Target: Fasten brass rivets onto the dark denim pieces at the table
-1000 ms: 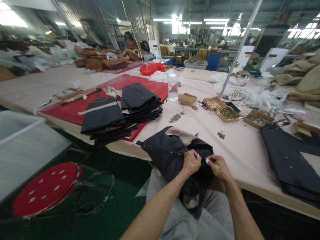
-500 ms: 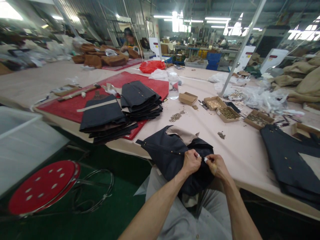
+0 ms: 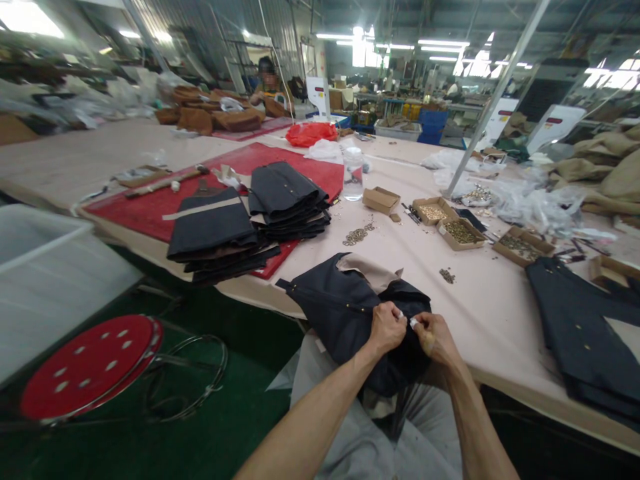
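Note:
A dark navy fabric piece (image 3: 335,293) with a row of brass-coloured rivets and a beige lining lies over the table edge and my lap. My left hand (image 3: 387,328) is closed on its folded edge, fingers bent. Close by on the right, my right hand (image 3: 436,338) is pinched, thumb against forefinger, over the same fabric. What sits between those fingertips is too small to make out. White wrapping shows at the fingertips of both hands. Beyond the fabric, small metal rings (image 3: 356,236) and a little heap of metal pieces (image 3: 447,275) lie on the table.
Stacked dark fabric pieces (image 3: 213,223) rest partly on a red mat (image 3: 225,160). Cardboard boxes of small hardware (image 3: 461,233) stand ahead, near a metal pole (image 3: 495,100). More dark fabric (image 3: 575,320) lies right. A red stool (image 3: 93,367) and white bin (image 3: 45,267) stand left.
The whole view has shifted slightly, so the scene sits a little further right. My right hand has turned slightly; both hands stay at the dark fabric.

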Tool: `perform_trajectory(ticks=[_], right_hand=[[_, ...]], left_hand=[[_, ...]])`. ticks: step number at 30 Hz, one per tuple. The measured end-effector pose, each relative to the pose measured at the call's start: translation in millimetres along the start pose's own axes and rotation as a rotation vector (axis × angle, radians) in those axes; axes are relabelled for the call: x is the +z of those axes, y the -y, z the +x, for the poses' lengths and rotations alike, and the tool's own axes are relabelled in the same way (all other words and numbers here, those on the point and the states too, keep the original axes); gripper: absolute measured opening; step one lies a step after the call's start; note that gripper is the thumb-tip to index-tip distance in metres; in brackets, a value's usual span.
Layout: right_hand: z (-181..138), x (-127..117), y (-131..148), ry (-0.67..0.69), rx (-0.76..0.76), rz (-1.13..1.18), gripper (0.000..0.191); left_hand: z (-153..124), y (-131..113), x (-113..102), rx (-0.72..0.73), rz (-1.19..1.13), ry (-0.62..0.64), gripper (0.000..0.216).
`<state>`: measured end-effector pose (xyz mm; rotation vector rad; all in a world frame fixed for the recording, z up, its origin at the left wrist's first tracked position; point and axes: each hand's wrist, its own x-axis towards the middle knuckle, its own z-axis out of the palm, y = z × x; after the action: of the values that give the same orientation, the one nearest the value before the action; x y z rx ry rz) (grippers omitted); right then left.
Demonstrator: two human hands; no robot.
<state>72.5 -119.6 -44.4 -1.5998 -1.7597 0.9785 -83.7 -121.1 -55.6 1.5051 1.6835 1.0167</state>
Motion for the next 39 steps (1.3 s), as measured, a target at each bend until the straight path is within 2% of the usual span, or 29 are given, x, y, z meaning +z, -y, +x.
perform_trajectory(ticks=[5,8,12,21,31,35,39], right_hand=[[-3.4,4.8,2.0,-0.073,0.043,-0.002,0.024],[-5.6,-3.1,-0.5,-0.002,0.145,0.183,0.031],[-10.6,-17.7,-6.2,0.059,0.237,0.428,0.048],[-18.4,-20.8,-16.1,0.042,0.232,0.534,0.055],[-12.5,-12.2,-20.1,0.07,0.209,0.414,0.048],[-7.2,-7.5,-18.1,0.076,0.171,0.304,0.039],[-6.6,-2.3,-8.7,0.021,0.104,0.107,0.03]], left_hand=[[-2.1,-0.8,-1.3,0.018,0.001,-0.02,0.009],[0.0,-1.2,-3.3,-0.066,-0.103,0.06,0.01],[4.4,-2.6,-7.4,-0.132,-0.215,0.151,0.009],[8.3,-5.6,-9.9,-0.139,-0.173,0.184,0.009],[7.2,-6.5,-5.1,-0.128,-0.193,0.17,0.007],[7.2,-2.5,-2.7,-0.126,-0.165,0.166,0.006],[6.6,0.1,0.0,-0.092,-0.117,0.131,0.006]])
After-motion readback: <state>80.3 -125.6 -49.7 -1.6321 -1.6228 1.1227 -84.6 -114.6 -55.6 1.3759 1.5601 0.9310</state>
